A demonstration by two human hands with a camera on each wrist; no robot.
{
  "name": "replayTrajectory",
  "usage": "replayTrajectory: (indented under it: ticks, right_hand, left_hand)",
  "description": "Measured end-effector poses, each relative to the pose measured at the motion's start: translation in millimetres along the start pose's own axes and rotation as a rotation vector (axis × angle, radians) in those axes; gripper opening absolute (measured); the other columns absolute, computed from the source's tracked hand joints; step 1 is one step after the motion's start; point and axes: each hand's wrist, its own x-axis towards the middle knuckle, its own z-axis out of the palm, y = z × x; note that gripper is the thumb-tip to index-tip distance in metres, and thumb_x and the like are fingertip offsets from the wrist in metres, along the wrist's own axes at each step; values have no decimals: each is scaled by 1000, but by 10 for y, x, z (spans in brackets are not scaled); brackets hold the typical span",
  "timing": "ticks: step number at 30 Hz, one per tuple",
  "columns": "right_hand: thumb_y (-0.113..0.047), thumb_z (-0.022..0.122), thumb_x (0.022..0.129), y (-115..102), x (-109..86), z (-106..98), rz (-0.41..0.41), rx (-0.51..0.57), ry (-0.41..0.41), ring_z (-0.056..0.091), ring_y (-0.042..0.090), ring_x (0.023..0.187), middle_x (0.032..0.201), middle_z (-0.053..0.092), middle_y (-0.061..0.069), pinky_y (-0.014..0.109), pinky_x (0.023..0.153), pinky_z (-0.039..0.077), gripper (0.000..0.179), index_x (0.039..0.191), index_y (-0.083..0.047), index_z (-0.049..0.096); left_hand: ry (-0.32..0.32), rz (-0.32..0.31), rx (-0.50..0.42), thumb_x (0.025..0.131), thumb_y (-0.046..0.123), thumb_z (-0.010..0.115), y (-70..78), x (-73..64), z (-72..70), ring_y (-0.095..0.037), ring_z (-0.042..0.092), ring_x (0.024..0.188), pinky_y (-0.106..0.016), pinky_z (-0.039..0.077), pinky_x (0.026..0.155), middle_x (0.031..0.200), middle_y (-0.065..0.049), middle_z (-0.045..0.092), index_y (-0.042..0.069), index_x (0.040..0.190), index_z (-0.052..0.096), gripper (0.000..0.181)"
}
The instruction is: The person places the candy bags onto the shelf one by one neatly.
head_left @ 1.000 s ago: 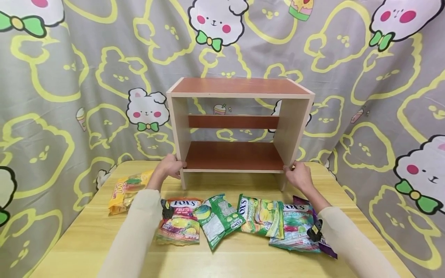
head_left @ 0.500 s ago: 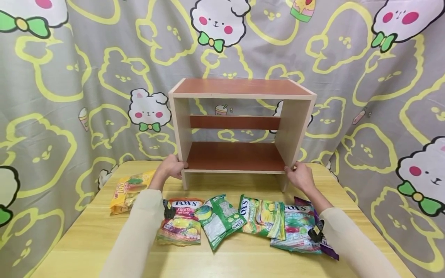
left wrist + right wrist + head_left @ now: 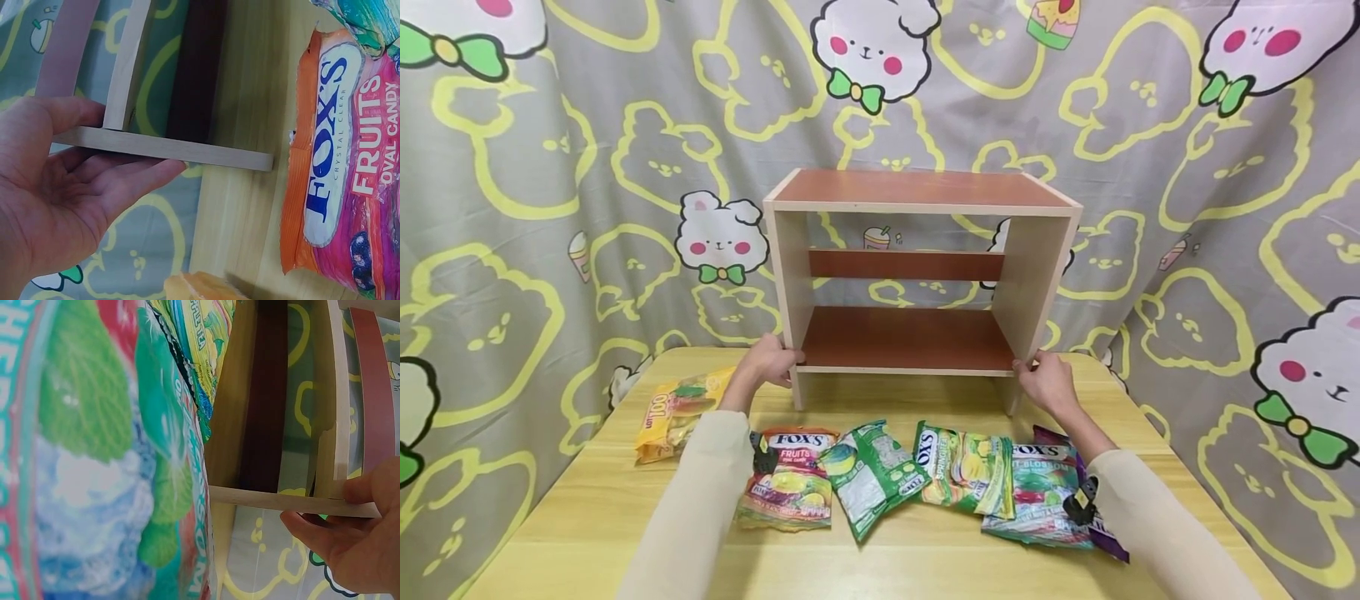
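A small wooden shelf (image 3: 910,337) with pale side panels and reddish-brown boards stands on the table. My left hand (image 3: 771,362) grips its left side panel near the lower board. In the left wrist view the thumb of the left hand (image 3: 69,181) lies on the inner face and the fingers lie along the outer face. My right hand (image 3: 1047,380) grips the right side panel at the same height. The right wrist view shows the right hand (image 3: 356,531) with thumb inside and fingers outside the panel (image 3: 281,501).
In front of the shelf lie candy bags: a red one (image 3: 790,492), a green one (image 3: 876,479), a yellow-green one (image 3: 962,467), and a teal one (image 3: 1037,492) over a purple one (image 3: 1108,537). A yellow bag (image 3: 673,421) lies left on the table (image 3: 850,571). A patterned curtain (image 3: 647,308) hangs behind.
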Motion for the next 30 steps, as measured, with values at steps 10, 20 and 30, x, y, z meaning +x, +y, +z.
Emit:
replayTrajectory:
  ticks: [10, 20, 30]
  right_hand:
    - [-24, 58, 100, -15, -12, 0, -6, -7, -15, 69, 37, 79, 92, 72, 28, 31, 56, 47, 33, 99, 7, 68]
    - [-29, 56, 102, -43, 30, -104, 22, -4, -133, 69, 22, 66, 73, 72, 14, 30, 55, 48, 40, 117, 7, 66]
    - [-36, 59, 101, -87, 23, -291, 84, -90, -278, 69, 28, 69, 82, 70, 17, 30, 55, 49, 55, 130, 11, 59]
  left_hand:
    - [-11, -12, 11, 96, 17, 56, -9, -19, 9, -43, 66, 112, -42, 64, 78, 129, -34, 60, -12, 133, 54, 47]
    - [-10, -11, 8, 97, 16, 56, 2, -25, -7, -43, 66, 111, -41, 64, 78, 129, -35, 59, -13, 133, 54, 46]
    - [0, -13, -1, 96, 16, 56, 14, -12, -5, -41, 68, 107, -39, 64, 76, 127, -35, 61, -14, 130, 56, 45]
